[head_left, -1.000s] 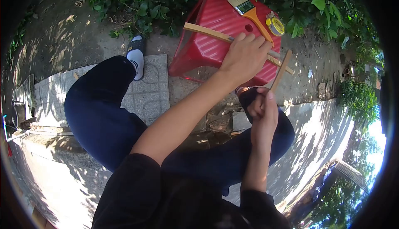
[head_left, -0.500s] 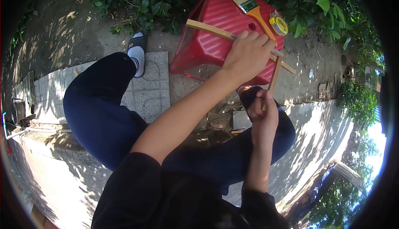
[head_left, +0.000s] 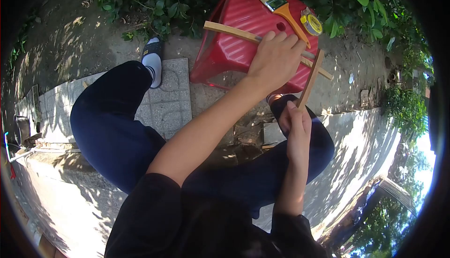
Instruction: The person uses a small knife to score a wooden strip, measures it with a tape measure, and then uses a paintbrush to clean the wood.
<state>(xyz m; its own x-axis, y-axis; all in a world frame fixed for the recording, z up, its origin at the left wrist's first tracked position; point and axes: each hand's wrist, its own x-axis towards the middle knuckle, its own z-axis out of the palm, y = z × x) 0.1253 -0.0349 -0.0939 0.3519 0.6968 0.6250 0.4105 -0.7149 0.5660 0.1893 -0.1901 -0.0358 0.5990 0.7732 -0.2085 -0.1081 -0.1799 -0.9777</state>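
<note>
A long wooden strip (head_left: 229,29) lies across a red plastic stool (head_left: 239,52). My left hand (head_left: 277,61) is closed over the strip and a thin greyish rod-like piece beside it. To its right, my right hand (head_left: 296,126) pinches the lower end of a shorter wooden stick (head_left: 311,80), which slants up past the long strip's right part. Beyond my left hand on the stool lie a paintbrush (head_left: 283,10) with an orange handle and a yellow tape measure (head_left: 311,24).
Leafy bushes (head_left: 178,5) border the stool's far side. A grey paving slab (head_left: 166,99) lies beside my slippered foot (head_left: 152,61). My bent knees flank the stool's near side, and a pale concrete strip (head_left: 347,141) runs at the right.
The short stick in my right hand has risen, and its upper end now stands beyond the long strip. My left hand and the long strip have shifted slightly left.
</note>
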